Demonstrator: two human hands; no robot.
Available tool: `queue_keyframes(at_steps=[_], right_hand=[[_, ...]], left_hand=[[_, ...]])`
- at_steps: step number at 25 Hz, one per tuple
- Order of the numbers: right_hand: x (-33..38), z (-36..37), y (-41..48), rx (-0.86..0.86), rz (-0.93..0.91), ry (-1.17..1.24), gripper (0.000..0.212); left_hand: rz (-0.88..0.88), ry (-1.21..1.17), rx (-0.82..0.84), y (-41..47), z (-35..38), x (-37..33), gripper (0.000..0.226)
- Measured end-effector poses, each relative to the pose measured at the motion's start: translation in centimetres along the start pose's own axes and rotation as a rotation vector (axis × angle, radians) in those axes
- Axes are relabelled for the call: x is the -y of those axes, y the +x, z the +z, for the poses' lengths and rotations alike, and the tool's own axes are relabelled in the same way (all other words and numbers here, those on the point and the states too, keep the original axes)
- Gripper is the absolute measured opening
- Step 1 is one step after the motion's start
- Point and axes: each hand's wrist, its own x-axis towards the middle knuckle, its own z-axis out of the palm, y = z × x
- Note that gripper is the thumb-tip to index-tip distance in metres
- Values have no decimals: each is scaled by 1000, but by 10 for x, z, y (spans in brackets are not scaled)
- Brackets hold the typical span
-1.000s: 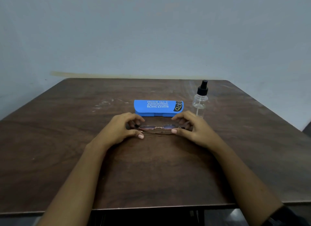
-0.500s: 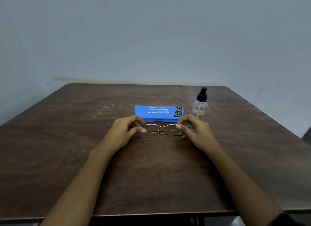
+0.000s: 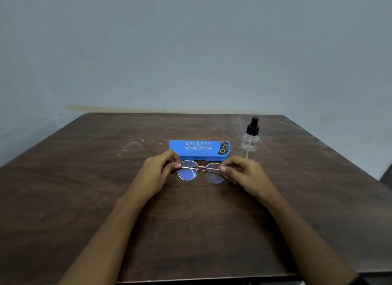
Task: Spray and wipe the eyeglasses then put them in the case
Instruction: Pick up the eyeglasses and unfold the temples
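Dark wooden surface [image 3: 84, 199] lies under the eyeglasses [image 3: 188, 173], pinched at each end between the left grip [image 3: 157, 175] and right grip [image 3: 248, 176], and it seems best to touch only the frame, then let the right grip go for the spray bottle [image 3: 250, 141] just behind it, beside the blue case [image 3: 197, 150].

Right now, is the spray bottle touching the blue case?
Apart. The head view shows a strip of bare table between the right end of the blue case and the spray bottle.
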Motion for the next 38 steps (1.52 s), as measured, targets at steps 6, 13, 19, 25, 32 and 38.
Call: queue_keyframes(at_steps=[6,13,19,25,32,38], right_hand=[[0,-4,0,76,64,-21,19],[3,-5,0,47,27,4,16],[-2,-6,1,76,143,127,8],[-7,-8,3,100,189,200,11],[-5,-7,2,113,181,223,9],[-5,-7,2,96,177,203,14]], left_hand=[[-50,31,49,1,-2,5,11],[55,86,69,2,-1,3,8],[10,23,69,2,1,-1,13],[-154,-157,73,1,-1,-7,22],[-211,-331,75,2,0,-5,23],[-169,-476,88,1,-3,-10,17]])
